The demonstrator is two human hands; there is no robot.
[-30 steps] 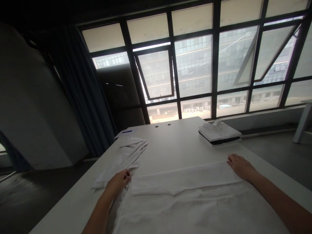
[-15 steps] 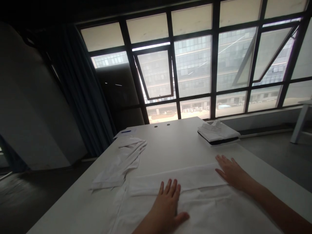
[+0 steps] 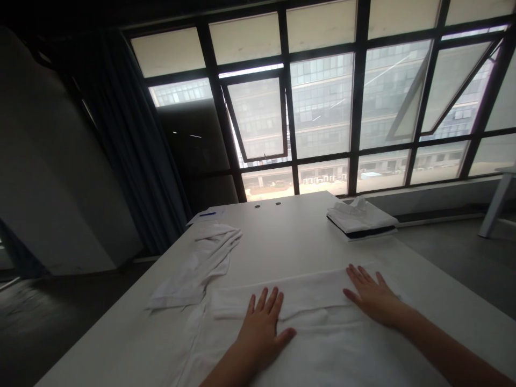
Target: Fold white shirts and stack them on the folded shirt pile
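A white garment lies spread on the table, with its upper part folded over into a flat band. My left hand rests flat on the garment at the band's lower edge, fingers spread. My right hand presses flat on the band's right part, also with spread fingers. Neither hand grips anything. To the left, a crumpled length of white cloth lies on the table, perhaps a sleeve; where it joins the garment is unclear.
The white table runs forward to a far edge below large dark-framed windows. A folded white stack with a dark layer sits at the far right, and a paper with a blue pen lies at the far left. Grey floor surrounds the table.
My left hand has moved right from the cloth's left side onto the middle of the garment and lies flat. My right hand has slid inward along the band, with its fingers spread.
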